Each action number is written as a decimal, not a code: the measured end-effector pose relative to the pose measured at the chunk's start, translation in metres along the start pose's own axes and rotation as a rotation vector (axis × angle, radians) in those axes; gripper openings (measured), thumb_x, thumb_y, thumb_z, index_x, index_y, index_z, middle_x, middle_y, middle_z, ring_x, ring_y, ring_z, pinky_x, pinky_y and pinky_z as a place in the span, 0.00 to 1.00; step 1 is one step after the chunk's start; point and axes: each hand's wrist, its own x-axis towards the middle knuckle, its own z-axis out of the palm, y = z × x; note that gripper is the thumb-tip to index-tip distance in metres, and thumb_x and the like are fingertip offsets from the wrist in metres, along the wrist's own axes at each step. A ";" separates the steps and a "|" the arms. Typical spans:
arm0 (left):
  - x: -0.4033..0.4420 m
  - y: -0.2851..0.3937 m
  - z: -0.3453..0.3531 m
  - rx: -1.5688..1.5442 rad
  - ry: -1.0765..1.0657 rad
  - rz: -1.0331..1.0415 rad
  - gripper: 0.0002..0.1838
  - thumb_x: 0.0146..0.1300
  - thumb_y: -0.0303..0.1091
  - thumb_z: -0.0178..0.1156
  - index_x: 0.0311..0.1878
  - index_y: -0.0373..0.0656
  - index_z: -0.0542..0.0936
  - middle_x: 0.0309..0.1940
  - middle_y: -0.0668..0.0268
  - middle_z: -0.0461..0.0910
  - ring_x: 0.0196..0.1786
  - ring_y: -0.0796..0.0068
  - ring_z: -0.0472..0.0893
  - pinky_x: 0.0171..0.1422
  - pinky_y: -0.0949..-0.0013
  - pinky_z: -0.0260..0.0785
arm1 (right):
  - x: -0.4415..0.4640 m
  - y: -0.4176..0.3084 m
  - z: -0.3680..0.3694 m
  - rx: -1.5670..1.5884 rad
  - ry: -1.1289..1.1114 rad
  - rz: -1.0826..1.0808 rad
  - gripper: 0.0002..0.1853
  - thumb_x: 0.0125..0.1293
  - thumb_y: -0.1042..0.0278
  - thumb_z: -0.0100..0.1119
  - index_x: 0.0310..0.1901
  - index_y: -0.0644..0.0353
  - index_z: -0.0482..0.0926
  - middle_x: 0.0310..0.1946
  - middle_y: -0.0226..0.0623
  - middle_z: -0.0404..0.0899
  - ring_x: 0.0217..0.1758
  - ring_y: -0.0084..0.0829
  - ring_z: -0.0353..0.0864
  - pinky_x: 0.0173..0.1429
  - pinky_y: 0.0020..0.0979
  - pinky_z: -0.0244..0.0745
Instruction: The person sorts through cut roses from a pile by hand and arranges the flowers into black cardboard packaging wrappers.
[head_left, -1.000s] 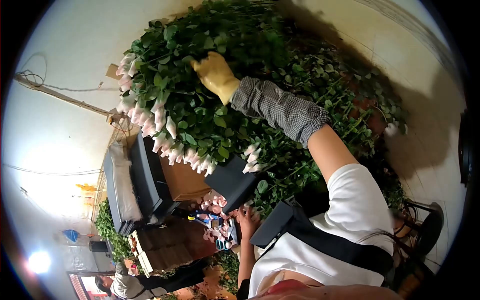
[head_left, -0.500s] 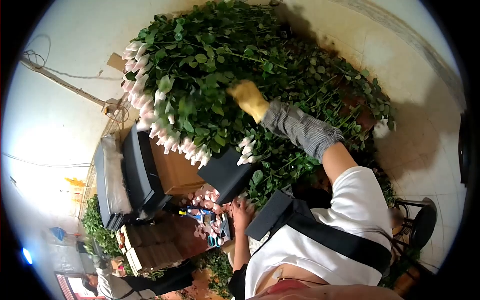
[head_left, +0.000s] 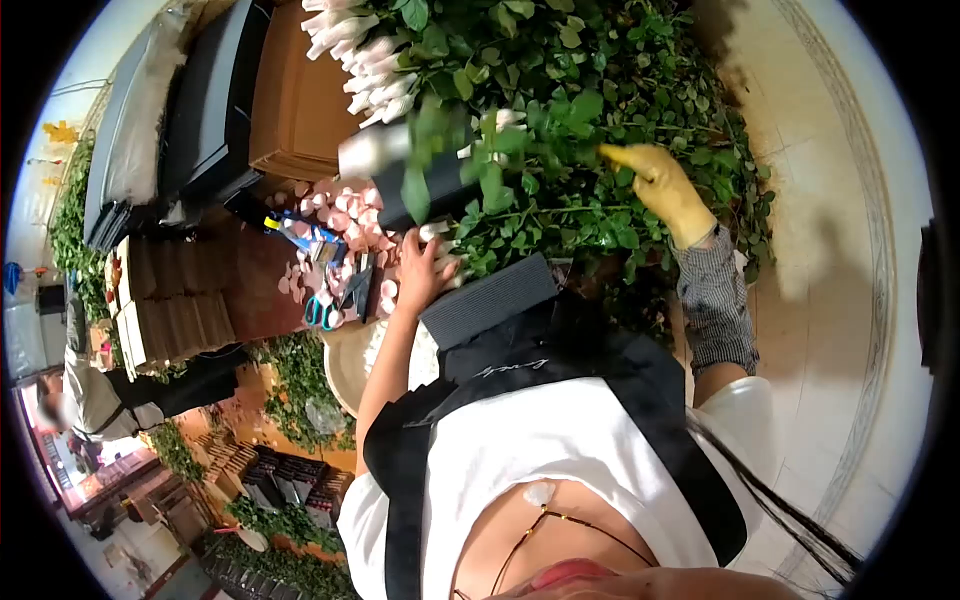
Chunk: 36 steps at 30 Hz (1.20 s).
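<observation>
My right hand (head_left: 668,195), in a yellow glove under a grey checked sleeve, is closed round the stem end of a single rose (head_left: 375,153). That rose lies across the view, its pale head and leaves blurred by motion. My bare left hand (head_left: 420,272) is curled over a few pale rose heads (head_left: 447,268), beside a black block (head_left: 415,190) and a ridged grey block (head_left: 490,300) near my apron. A large heap of leafy roses (head_left: 640,90) fills the top, its wrapped pale heads (head_left: 375,75) pointing left.
Pink petals (head_left: 345,210), teal-handled scissors (head_left: 320,312) and a blue tool (head_left: 305,235) lie on the reddish table (head_left: 255,290). Left of them are stacked cardboard (head_left: 175,300), a brown box (head_left: 295,90) and black boxes (head_left: 210,100). Another person (head_left: 100,390) is at the far left.
The view has swung, so the heap now sits higher. My gloved hand has moved right from over the heap, now with a rose drawn out. My left hand stays by the black block.
</observation>
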 end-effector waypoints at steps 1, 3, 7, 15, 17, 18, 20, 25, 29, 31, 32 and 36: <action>-0.001 -0.002 0.001 0.012 -0.006 0.007 0.30 0.53 0.45 0.73 0.57 0.40 0.77 0.63 0.40 0.67 0.64 0.39 0.69 0.66 0.49 0.66 | -0.011 -0.023 0.004 0.017 -0.048 0.078 0.36 0.51 0.93 0.45 0.60 0.49 0.81 0.46 0.41 0.85 0.48 0.39 0.82 0.60 0.41 0.78; -0.003 -0.009 0.003 -0.076 -0.285 -0.187 0.30 0.54 0.46 0.72 0.57 0.39 0.78 0.59 0.43 0.70 0.61 0.40 0.71 0.64 0.51 0.68 | -0.021 0.002 0.038 -0.105 -0.227 0.038 0.30 0.59 0.90 0.49 0.58 0.45 0.82 0.45 0.41 0.84 0.50 0.41 0.83 0.59 0.38 0.79; 0.002 0.010 -0.016 0.027 -0.085 -0.033 0.30 0.54 0.47 0.72 0.55 0.38 0.79 0.52 0.48 0.74 0.55 0.44 0.74 0.59 0.53 0.71 | -0.050 0.025 0.120 -0.310 -0.118 0.213 0.26 0.59 0.84 0.53 0.55 0.47 0.84 0.36 0.42 0.84 0.41 0.45 0.83 0.53 0.41 0.80; 0.001 0.005 -0.019 0.041 0.024 0.049 0.28 0.48 0.41 0.74 0.54 0.47 0.82 0.50 0.51 0.71 0.54 0.46 0.73 0.59 0.50 0.67 | -0.061 0.029 0.187 -0.775 0.347 0.374 0.13 0.62 0.67 0.53 0.44 0.47 0.85 0.48 0.40 0.83 0.57 0.40 0.78 0.68 0.49 0.63; -0.007 -0.009 -0.002 0.039 0.059 0.021 0.30 0.49 0.40 0.72 0.59 0.51 0.80 0.53 0.49 0.69 0.58 0.45 0.70 0.65 0.47 0.62 | -0.057 0.017 0.188 -0.829 0.402 0.396 0.15 0.63 0.68 0.51 0.48 0.47 0.84 0.56 0.38 0.81 0.64 0.43 0.73 0.75 0.48 0.57; -0.006 -0.012 0.001 0.035 0.052 0.012 0.30 0.49 0.40 0.72 0.59 0.50 0.79 0.53 0.49 0.69 0.58 0.44 0.69 0.65 0.47 0.61 | -0.047 0.010 0.177 -0.773 0.408 0.369 0.16 0.62 0.70 0.52 0.49 0.48 0.83 0.57 0.38 0.80 0.66 0.44 0.72 0.76 0.47 0.57; -0.011 -0.012 0.003 0.038 0.004 -0.027 0.31 0.49 0.40 0.72 0.59 0.49 0.79 0.54 0.49 0.68 0.57 0.44 0.69 0.66 0.47 0.60 | -0.045 0.026 0.185 -0.612 0.421 0.295 0.19 0.58 0.74 0.56 0.51 0.50 0.83 0.59 0.38 0.80 0.68 0.44 0.71 0.77 0.47 0.57; -0.011 -0.012 0.001 0.094 -0.029 -0.028 0.29 0.50 0.40 0.72 0.59 0.46 0.80 0.49 0.50 0.73 0.56 0.46 0.71 0.65 0.48 0.61 | -0.047 0.098 0.211 -0.181 0.280 0.224 0.27 0.55 0.79 0.61 0.59 0.51 0.79 0.58 0.39 0.81 0.69 0.44 0.73 0.78 0.46 0.57; -0.014 -0.012 -0.003 0.019 0.024 0.003 0.28 0.52 0.40 0.72 0.58 0.45 0.80 0.49 0.51 0.74 0.55 0.47 0.71 0.64 0.49 0.62 | -0.038 0.051 0.155 0.344 0.272 0.557 0.26 0.70 0.69 0.60 0.69 0.55 0.70 0.64 0.44 0.75 0.70 0.37 0.72 0.75 0.36 0.61; -0.013 -0.013 -0.010 -0.034 0.006 -0.029 0.28 0.51 0.41 0.72 0.57 0.46 0.81 0.48 0.52 0.74 0.54 0.47 0.71 0.63 0.51 0.64 | -0.035 0.030 0.133 0.003 0.171 0.552 0.28 0.68 0.69 0.62 0.69 0.53 0.70 0.64 0.43 0.75 0.68 0.42 0.74 0.73 0.39 0.68; -0.011 -0.010 -0.014 -0.011 0.011 -0.017 0.28 0.50 0.41 0.73 0.57 0.46 0.81 0.47 0.52 0.74 0.54 0.48 0.71 0.62 0.51 0.65 | -0.027 0.011 0.124 -0.199 0.119 0.441 0.28 0.67 0.70 0.62 0.69 0.52 0.70 0.64 0.42 0.76 0.67 0.43 0.74 0.72 0.40 0.68; 0.002 0.001 -0.027 0.037 -0.046 -0.029 0.29 0.48 0.43 0.74 0.56 0.48 0.82 0.45 0.53 0.74 0.52 0.49 0.72 0.60 0.51 0.67 | -0.013 -0.040 0.136 -0.370 -0.059 0.152 0.28 0.65 0.71 0.62 0.67 0.50 0.71 0.64 0.40 0.75 0.69 0.43 0.72 0.77 0.43 0.62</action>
